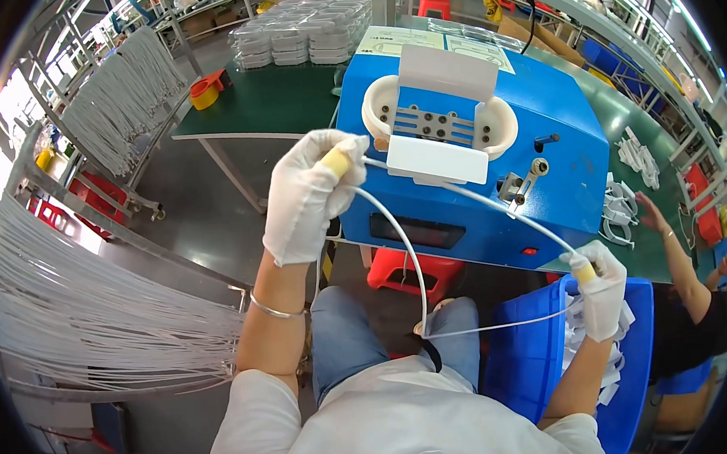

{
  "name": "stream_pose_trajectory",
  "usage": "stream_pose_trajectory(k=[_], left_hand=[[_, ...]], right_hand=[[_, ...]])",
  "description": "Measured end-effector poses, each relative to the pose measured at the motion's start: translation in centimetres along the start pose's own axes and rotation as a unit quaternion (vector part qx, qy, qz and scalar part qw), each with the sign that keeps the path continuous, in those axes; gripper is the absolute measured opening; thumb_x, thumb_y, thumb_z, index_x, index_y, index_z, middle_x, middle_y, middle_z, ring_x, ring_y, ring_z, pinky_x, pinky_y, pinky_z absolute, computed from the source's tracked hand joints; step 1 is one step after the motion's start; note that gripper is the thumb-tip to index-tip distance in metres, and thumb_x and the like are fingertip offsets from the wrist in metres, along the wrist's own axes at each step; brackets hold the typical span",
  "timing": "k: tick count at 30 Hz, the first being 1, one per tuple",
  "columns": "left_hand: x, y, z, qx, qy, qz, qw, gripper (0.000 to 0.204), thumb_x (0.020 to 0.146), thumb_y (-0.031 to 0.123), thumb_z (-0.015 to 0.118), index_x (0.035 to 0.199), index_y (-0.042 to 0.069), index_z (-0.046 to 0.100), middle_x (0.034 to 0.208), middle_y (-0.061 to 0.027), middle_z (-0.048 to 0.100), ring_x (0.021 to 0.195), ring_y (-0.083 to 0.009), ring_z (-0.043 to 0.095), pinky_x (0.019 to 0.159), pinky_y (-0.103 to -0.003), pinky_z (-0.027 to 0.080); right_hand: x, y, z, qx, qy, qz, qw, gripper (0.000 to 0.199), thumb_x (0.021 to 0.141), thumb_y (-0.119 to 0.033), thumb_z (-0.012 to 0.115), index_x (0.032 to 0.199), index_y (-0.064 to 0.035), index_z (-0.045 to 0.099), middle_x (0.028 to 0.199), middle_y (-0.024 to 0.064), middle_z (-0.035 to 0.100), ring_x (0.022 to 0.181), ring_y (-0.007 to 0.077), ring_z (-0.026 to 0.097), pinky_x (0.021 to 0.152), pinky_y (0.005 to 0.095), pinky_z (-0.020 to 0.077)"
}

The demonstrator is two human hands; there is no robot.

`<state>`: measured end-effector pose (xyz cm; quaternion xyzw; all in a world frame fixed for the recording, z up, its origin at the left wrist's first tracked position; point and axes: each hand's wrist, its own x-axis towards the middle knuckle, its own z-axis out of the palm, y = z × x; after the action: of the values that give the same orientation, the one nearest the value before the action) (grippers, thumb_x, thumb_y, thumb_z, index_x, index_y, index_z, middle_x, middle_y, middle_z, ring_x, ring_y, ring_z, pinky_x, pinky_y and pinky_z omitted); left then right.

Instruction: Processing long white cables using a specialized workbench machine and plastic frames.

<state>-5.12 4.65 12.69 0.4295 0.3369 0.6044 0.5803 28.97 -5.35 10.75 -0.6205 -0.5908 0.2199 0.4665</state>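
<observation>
Stretching a white cable (461, 194) across the blue machine (557, 124): my left hand (308, 199) pinches its far-left end, right hand (600, 287) pinches near-right. Next, I judge, calls for seating it in the white fixture (438, 157).

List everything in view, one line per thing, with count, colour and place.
cable: one, white, stretched between both hands, looping down to the lap
machine: one, blue with white fixture, straight ahead
bin: one, blue, beside the right knee
stool: one, red, under the machine
hanging cables: many, white, on racks at left
trays: several stacks, clear, on the green table
tape roll: one, yellow, green table
co-worker's arm: one, far right
left hand: white glove, gripping the cable
right hand: white glove, gripping the cable
</observation>
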Motion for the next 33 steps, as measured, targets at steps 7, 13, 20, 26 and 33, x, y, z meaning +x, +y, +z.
stream_pose_trajectory(k=[7, 13, 20, 26, 33], left_hand=[[1.3, 1.8, 0.5, 0.127, 0.003, -0.007, 0.992, 0.009, 0.087, 0.008, 0.061, 0.089, 0.000, 0.057, 0.071, -0.0063, 0.060, 0.042, -0.0011, 0.036, 0.038, -0.016, 0.024], [2.6, 0.6, 0.3, 0.183, 0.029, 0.070, 0.980, 0.007, 0.085, 0.003, 0.066, 0.088, 0.000, 0.060, 0.073, -0.0057, 0.063, 0.050, 0.0000, 0.044, 0.042, -0.014, 0.031], [3.0, 0.1, 0.5, 0.229, 0.006, 0.081, 0.970, 0.006, 0.083, 0.000, 0.066, 0.086, -0.001, 0.060, 0.078, -0.0073, 0.067, 0.068, -0.0058, 0.060, 0.056, -0.017, 0.045], [2.9, -0.3, 0.2, 0.327, -0.021, 0.188, 0.926, 0.008, 0.083, -0.001, 0.064, 0.088, -0.002, 0.058, 0.083, -0.0068, 0.068, 0.072, -0.0077, 0.061, 0.067, -0.022, 0.049], [0.6, -0.1, -0.5, 0.409, 0.091, 0.163, 0.893, 0.041, 0.086, 0.019, 0.069, 0.122, 0.002, 0.057, 0.068, -0.0009, 0.058, 0.063, -0.0034, 0.049, 0.059, -0.020, 0.043]], right_hand=[[1.0, -0.2, 0.6, -0.006, 0.043, -0.066, 0.997, 0.007, 0.083, -0.002, 0.066, 0.078, 0.0021, 0.063, 0.073, 0.0020, 0.055, 0.065, 0.0070, 0.046, 0.058, 0.0203, 0.0348], [1.5, -0.1, 0.7, 0.014, 0.077, -0.079, 0.994, 0.008, 0.083, -0.004, 0.067, 0.078, 0.0016, 0.063, 0.073, 0.0017, 0.054, 0.068, 0.0075, 0.046, 0.061, 0.0210, 0.0354], [3.0, 0.2, -1.5, -0.048, 0.053, -0.056, 0.996, 0.013, 0.086, -0.013, 0.063, 0.078, -0.0024, 0.063, 0.073, -0.0021, 0.056, 0.068, 0.0041, 0.046, 0.062, 0.0189, 0.0348], [8.1, 0.6, -7.1, -0.126, 0.148, -0.057, 0.979, 0.015, 0.088, -0.015, 0.059, 0.083, -0.0031, 0.066, 0.072, -0.0046, 0.054, 0.063, 0.0022, 0.041, 0.056, 0.0181, 0.0305], [15.0, 2.7, -8.9, -0.195, 0.113, -0.118, 0.967, 0.018, 0.086, -0.018, 0.064, 0.087, -0.0006, 0.067, 0.069, -0.0031, 0.056, 0.065, 0.0047, 0.048, 0.059, 0.0200, 0.0373]])
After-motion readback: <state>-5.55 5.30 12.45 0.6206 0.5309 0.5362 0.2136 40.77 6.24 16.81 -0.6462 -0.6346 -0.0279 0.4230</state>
